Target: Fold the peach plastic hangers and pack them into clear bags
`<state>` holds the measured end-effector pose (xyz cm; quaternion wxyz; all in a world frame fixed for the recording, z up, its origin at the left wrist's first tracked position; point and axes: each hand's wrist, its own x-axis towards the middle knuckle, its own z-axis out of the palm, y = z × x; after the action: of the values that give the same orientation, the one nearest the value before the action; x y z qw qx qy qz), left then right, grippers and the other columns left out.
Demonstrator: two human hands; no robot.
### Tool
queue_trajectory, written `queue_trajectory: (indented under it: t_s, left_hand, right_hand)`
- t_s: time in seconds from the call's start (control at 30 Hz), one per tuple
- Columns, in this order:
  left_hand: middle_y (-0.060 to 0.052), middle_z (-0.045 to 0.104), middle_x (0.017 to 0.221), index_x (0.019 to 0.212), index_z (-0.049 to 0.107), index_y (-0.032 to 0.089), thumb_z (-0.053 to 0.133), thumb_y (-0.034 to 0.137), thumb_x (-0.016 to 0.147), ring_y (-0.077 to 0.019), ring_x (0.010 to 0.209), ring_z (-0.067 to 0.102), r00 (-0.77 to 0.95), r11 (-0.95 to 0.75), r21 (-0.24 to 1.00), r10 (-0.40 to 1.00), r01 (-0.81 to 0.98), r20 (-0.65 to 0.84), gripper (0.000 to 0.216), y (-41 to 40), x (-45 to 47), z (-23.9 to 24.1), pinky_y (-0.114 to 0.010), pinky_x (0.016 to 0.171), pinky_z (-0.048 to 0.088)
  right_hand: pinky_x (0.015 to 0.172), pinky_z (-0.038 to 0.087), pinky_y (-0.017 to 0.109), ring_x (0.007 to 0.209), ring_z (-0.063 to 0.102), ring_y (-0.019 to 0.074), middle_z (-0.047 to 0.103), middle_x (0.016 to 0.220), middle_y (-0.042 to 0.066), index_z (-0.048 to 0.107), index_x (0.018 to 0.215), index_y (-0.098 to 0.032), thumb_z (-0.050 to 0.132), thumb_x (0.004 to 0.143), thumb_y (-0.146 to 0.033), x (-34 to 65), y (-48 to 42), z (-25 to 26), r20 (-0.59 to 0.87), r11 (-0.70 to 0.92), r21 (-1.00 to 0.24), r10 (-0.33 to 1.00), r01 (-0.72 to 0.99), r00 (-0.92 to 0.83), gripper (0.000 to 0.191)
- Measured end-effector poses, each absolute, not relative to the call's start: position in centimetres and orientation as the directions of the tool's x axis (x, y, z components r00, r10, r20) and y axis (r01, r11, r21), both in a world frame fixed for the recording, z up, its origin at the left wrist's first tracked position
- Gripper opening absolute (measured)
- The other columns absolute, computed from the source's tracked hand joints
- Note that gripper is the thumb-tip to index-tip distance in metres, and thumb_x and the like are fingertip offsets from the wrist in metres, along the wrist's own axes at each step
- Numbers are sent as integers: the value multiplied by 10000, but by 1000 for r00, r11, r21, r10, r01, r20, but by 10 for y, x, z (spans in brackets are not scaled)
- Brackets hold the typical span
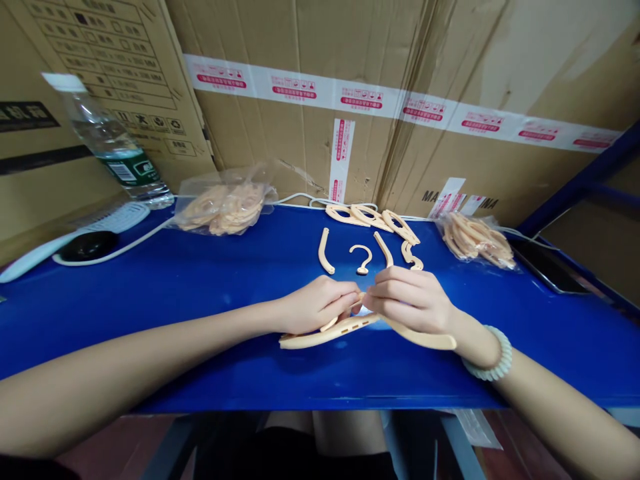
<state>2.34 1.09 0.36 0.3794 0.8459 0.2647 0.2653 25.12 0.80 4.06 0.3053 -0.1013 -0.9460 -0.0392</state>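
Both hands meet at the middle of a beige plastic clothes hanger (345, 329), whose two arms spread left and right just above the blue table. My left hand (323, 303) is closed, with its fingertips on the hanger's centre. Closed as well, my right hand (413, 300) pinches at the same spot; the exact joint is hidden behind the fingers. Beyond the hands lie a loose hanger hook (363, 259), a curved hanger arm (326, 252) on the left and another curved arm (383, 249) on the right.
Several beige loop-shaped pieces (367, 215) lie along the back. Bags of parts stand at left (223, 207) and right (477, 240). A water bottle (113, 147), a black mouse (89, 245), a white fly swatter (80, 235) and a phone (547, 267) are near the sides. Cardboard boxes (300, 147) wall the back.
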Motion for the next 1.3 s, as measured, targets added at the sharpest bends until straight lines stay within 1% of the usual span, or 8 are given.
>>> queue_trajectory:
  t_s: [0.27,0.37,0.47,0.6,1.0,1.07,1.17,1.3]
  left_hand:
    - [-26,667,688,874,559,175,491,573,987,-136,510,636,710,-48,999,703,7,28,420,11,23,-2,-227,499,494]
    - [-78,722,753,932,602,160,636,552,912,-171,593,686,694,74,991,720,-114,25,394,17,24,-3,-262,569,545]
    - [-113,757,816,943,631,156,694,479,881,-202,671,720,638,165,963,770,-214,10,335,21,25,-4,-303,642,581]
    - [-140,785,929,921,646,154,687,324,883,-226,794,748,561,235,927,827,-293,-33,178,22,26,-4,-352,762,601]
    - [-101,769,888,893,676,124,675,188,875,-192,788,733,520,309,896,847,-319,-107,67,23,28,0,-273,701,578]
    - [-90,762,879,891,688,123,674,162,857,-180,777,726,514,300,896,852,-328,-97,54,23,28,0,-254,693,574]
    - [-80,751,861,898,701,125,671,162,847,-173,755,716,504,280,896,860,-346,-74,70,23,28,0,-243,670,570]
    - [-79,749,867,928,715,128,664,167,844,-169,746,710,492,265,886,869,-381,-49,105,24,28,-1,-243,676,571]
  right_hand:
    - [775,575,381,872,687,218,727,986,74,715,1058,-264,598,960,-206,284,29,73,834,805,-274,471,526,-288,162]
    - [611,574,344,703,680,202,730,942,75,638,1229,-232,660,913,-268,307,53,78,612,586,-552,768,593,-188,319]
    - [450,515,310,505,632,193,718,713,35,586,1293,-175,739,815,-229,326,73,74,220,277,-673,960,685,-171,505]
    - [404,488,272,445,610,173,691,597,6,632,1217,-144,806,748,-192,336,85,61,-79,36,-671,990,741,-120,502]
    - [497,465,239,544,616,152,686,643,3,585,1285,-122,600,918,-187,317,80,60,-142,-28,-381,989,924,-29,373]
    - [547,463,263,588,639,178,681,620,15,631,1211,-119,591,923,-209,318,79,60,-92,-6,-296,996,955,-23,304]
    - [595,447,301,617,629,199,666,633,31,671,1127,-124,566,935,-226,314,74,61,181,147,-209,977,967,-110,241]
    - [719,500,337,783,639,209,704,887,74,628,1217,-166,558,961,-247,289,50,60,579,675,-118,642,728,-502,277]
